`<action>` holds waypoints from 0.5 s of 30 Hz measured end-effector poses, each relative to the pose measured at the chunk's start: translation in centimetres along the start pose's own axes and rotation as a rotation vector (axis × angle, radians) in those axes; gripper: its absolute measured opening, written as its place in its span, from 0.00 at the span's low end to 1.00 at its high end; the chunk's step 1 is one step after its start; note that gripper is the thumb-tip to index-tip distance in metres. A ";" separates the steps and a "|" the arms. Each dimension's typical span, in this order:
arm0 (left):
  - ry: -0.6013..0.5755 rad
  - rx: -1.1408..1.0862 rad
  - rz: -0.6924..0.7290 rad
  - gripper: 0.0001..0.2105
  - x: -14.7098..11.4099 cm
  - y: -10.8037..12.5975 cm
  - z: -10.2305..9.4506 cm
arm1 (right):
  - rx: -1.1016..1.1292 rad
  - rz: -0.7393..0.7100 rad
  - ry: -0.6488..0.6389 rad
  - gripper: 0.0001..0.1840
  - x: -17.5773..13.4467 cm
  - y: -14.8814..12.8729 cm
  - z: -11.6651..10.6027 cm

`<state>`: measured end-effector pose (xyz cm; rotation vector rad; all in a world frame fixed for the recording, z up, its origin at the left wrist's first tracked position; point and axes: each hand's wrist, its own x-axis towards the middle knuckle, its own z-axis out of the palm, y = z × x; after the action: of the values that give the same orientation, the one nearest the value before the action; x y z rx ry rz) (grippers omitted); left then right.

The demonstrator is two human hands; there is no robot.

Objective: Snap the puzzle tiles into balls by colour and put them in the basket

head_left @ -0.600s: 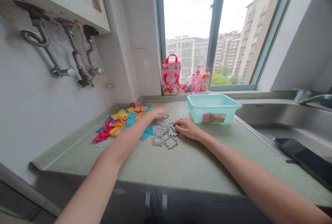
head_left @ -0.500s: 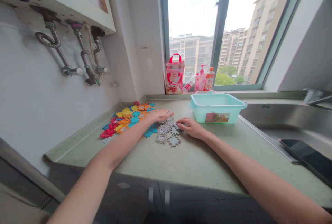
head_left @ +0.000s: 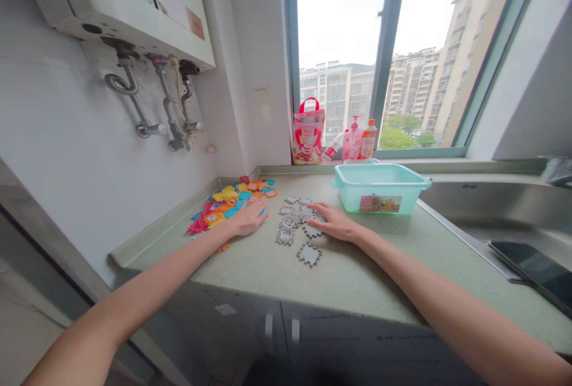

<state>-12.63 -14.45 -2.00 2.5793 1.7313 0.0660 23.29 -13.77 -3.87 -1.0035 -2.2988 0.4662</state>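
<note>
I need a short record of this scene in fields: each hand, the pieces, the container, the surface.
left hand: flat on colourful foam puzzle pieces
right hand: palm down on grey foam puzzle pieces
container: mint green plastic tub, right of the grey pieces
surface: green speckled stone counter
far right: dark flat phone by the steel sink

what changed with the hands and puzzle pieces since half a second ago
The left hand drew back from the grey pieces to the coloured pile. The grey pieces are now more spread out. The right hand stays flat on them; the tub is unmoved.
</note>
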 end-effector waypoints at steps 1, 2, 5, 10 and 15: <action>0.005 0.016 -0.018 0.34 0.1 -0.6 -0.2 | -0.006 -0.008 -0.015 0.38 0.0 -0.1 0.0; 0.014 0.040 -0.029 0.34 0.4 -1.0 -0.4 | -0.016 -0.015 -0.030 0.39 -0.1 -0.2 -0.1; 0.095 0.134 0.036 0.33 2.0 -1.2 -1.9 | -0.040 -0.022 -0.053 0.39 0.0 -0.1 -0.2; 0.228 0.102 0.369 0.19 5.0 2.0 -4.1 | 0.009 -0.053 0.004 0.28 0.2 0.6 -0.5; 0.328 -0.063 0.513 0.15 4.2 5.0 -4.0 | 0.046 -0.030 0.058 0.22 0.0 0.6 -1.4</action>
<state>-6.64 -12.46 2.33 3.0186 1.0535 0.5719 24.50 -13.25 -3.11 -0.9472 -2.2380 0.4694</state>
